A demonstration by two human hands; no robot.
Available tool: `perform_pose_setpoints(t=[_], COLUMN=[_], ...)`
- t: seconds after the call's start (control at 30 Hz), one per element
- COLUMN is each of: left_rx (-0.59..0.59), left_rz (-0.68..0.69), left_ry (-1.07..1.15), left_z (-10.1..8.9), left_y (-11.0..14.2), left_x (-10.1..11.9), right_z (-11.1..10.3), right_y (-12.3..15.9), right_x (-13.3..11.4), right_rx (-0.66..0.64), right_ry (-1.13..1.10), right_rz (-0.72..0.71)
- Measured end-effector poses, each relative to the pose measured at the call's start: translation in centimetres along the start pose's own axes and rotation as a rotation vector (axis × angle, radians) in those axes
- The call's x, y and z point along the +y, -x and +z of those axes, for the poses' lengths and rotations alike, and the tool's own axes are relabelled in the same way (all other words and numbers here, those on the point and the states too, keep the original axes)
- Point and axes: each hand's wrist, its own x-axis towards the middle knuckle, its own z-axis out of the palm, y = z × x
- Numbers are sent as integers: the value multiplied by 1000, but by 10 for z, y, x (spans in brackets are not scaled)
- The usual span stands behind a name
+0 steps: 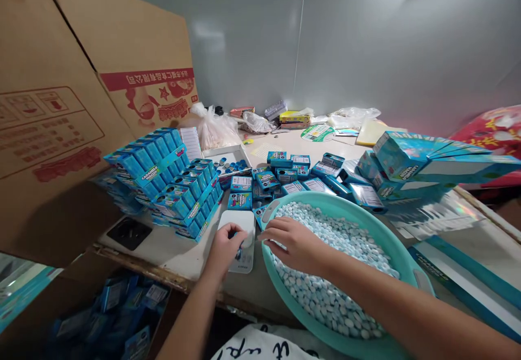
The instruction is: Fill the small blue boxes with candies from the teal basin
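My left hand (225,247) is curled over a white digital kitchen scale (243,223), shut on a small blue object (238,253) that shows only between the fingers. My right hand (291,244) rests at the near edge of the pale blue round candies (329,289), which fill a teal plastic basin (350,208). Its fingers lie on the heap, and no candy shows in them. Several blue candy boxes (285,175) stand loose beyond the basin, and stacked rows of them (163,181) stand left of the scale.
A large cardboard carton (61,105) stands at the left. A white tray of blue caps (228,164) sits behind the boxes. Plastic bags (214,129) and papers lie at the back. Flat blue boxes (423,159) are fanned at the right, and a bin of blue boxes (109,311) sits below the table edge.
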Motion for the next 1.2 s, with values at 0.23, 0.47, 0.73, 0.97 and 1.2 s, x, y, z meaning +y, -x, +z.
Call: perform_pose_setpoints(t=[0.23, 0.47, 0.73, 0.97, 1.2], left_rx=[99, 85, 264, 217, 328], left_rz=[270, 409, 482, 526, 470], left_ry=[-337, -563, -720, -585, -441], left_z=[8, 18, 0, -5, -4], left_y=[-46, -57, -42, -40, -38], left_x=[-28, -39, -55, -67, -51], right_z=[-16, -30, -33, -40, -38], right_y=[1, 1, 4, 4, 6], right_x=[9, 18, 26, 28, 32], right_rx=[59, 38, 5, -19, 58], right_ry=[14, 8, 2, 53, 90], right_rz=[81, 164, 164, 156, 240])
